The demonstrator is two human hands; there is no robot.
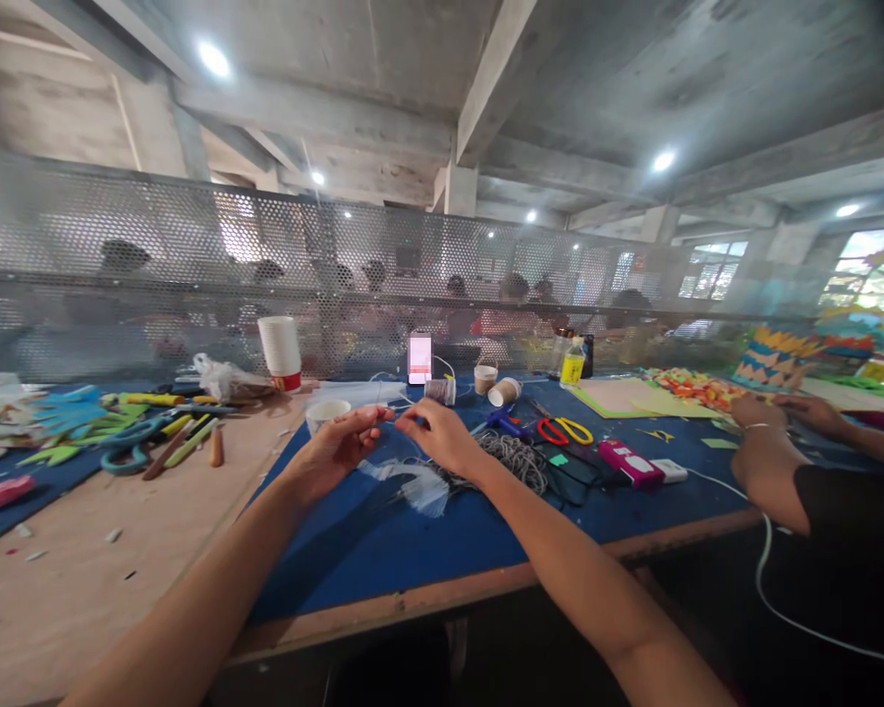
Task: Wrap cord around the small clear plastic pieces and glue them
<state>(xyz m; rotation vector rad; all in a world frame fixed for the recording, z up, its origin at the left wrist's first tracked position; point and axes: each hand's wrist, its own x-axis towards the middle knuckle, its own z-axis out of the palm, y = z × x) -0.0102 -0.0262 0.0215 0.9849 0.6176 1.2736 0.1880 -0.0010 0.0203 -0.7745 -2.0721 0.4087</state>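
Pinching something thin between their fingertips, the left hand (pixel 339 447) and the right hand (pixel 436 437) meet just above the blue mat (pixel 383 550) on the table (pixel 103 550); both are closed narrow, apparently on a fine thread or wire too small to make out. A clear plastic scrap (pixel 419 486) lies on the mat right under the hands, a tangle of cord (pixel 516 460) just right of it, a thread spool (pixel 440 391) and a small white cup (pixel 327 412) beyond. Scissors (pixel 566 430) lie farther right on the mat. The strand seems likely to slip or snag in the tangle, since the cord lies so near the right wrist.
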